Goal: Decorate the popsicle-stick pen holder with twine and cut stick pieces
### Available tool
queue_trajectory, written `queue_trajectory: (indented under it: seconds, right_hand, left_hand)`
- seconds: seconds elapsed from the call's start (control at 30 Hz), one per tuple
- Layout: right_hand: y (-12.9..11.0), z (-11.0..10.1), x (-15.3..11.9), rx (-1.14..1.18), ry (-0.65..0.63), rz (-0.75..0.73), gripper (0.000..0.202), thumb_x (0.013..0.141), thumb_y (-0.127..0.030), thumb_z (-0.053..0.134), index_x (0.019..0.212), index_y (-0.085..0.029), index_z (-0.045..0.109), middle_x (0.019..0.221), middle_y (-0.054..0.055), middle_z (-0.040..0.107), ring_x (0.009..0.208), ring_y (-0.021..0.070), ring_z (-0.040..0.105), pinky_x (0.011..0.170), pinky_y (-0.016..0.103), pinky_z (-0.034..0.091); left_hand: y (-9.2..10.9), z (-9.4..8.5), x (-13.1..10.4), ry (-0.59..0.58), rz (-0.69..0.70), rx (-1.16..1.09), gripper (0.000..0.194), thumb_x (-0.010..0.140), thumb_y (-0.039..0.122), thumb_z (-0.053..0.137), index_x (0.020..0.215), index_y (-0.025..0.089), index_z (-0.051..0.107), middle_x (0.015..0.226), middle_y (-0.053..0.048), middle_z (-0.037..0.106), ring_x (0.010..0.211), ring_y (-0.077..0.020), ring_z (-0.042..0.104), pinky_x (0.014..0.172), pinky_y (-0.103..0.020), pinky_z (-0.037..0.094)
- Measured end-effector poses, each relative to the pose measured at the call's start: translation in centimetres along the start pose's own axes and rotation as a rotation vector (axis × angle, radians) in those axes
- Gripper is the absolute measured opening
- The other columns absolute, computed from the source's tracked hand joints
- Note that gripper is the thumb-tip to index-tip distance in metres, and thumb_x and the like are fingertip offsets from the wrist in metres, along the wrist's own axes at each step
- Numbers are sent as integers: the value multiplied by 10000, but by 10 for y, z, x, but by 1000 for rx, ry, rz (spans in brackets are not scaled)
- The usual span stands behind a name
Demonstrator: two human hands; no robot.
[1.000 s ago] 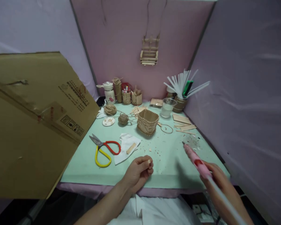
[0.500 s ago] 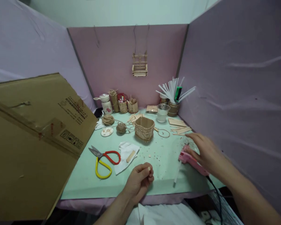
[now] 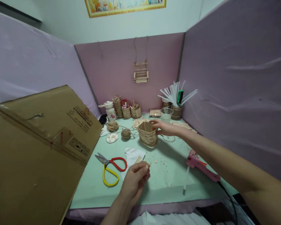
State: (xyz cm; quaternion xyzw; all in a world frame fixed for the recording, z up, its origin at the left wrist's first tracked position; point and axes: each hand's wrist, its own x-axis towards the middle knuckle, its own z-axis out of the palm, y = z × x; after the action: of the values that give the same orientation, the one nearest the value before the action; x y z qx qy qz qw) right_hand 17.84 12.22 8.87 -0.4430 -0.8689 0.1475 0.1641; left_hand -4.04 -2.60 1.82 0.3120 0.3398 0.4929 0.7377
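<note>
My left hand (image 3: 136, 178) is closed near the front of the table, pinching a small pale piece of wooden stick (image 3: 147, 167) between thumb and fingers. Stretched across the table, my right hand (image 3: 162, 127) has its fingers over the right rim of a woven-looking tan basket (image 3: 147, 135), with the thumb against its outer side. A pink glue gun (image 3: 201, 167) lies below my right forearm, its white glue stick pointing toward the front edge. Left of my left hand are scissors (image 3: 111, 165) with one red and one yellow handle, beside a white tissue (image 3: 133, 156).
A large cardboard sheet (image 3: 44, 150) leans in at the left. Twine balls (image 3: 125, 134) and a white disc (image 3: 112, 137) lie left of the basket. Behind stand a lidded bottle (image 3: 110, 111), stick holders (image 3: 136, 111), a clear cup (image 3: 166, 115) and a pot of glue sticks (image 3: 177, 112).
My right hand has left the area above the glue gun and reached forward and left to the basket's rim. My left hand still pinches the wooden piece. The view has tilted up.
</note>
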Motion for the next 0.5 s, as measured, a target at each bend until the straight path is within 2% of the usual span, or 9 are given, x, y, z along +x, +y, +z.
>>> queue_trajectory:
  seconds: [0.1,0.17,0.27,0.37,0.43,0.5]
  right_hand:
    - [-10,-1,-3,-16,12,-12,308,874,-293,563,1160,-179,545,1275,81,506,1085,226,536,889,448,462]
    - [-16,-1,-4,-28,28,21,292,871,-283,569,1139,-170,554,1270,80,510,1089,224,533,891,444,461]
    - [-27,2,-4,-47,20,130,275,881,-309,553,1106,-152,565,1142,64,581,973,198,589,815,401,500]
    - [-40,7,-5,-69,-16,235,279,887,-336,541,1091,-147,571,1060,49,609,887,179,612,757,369,518]
    - [-46,9,-6,-84,-29,277,279,887,-339,540,1092,-152,571,1070,51,606,895,180,609,764,371,516]
    - [-51,10,-6,-98,-36,304,278,889,-342,537,1094,-157,572,1085,55,603,909,181,605,778,377,512]
  left_hand:
    - [16,-2,8,80,54,78,183,572,240,805,701,149,712,735,-8,593,638,-62,486,630,-192,399]
    - [31,-2,14,85,145,194,164,594,265,789,699,161,719,758,-11,607,669,-75,501,657,-204,405]
    - [58,2,25,80,389,492,120,667,282,729,715,172,728,794,-27,615,732,-114,529,680,-232,407]
    - [80,10,35,135,676,845,90,704,262,688,746,196,734,782,-34,611,764,-149,542,679,-258,412]
    - [87,15,42,150,828,1038,92,734,247,657,770,208,732,775,-33,604,739,-150,536,680,-270,417]
    - [86,17,49,133,924,1197,117,772,228,616,803,205,726,786,-37,599,739,-151,537,705,-281,421]
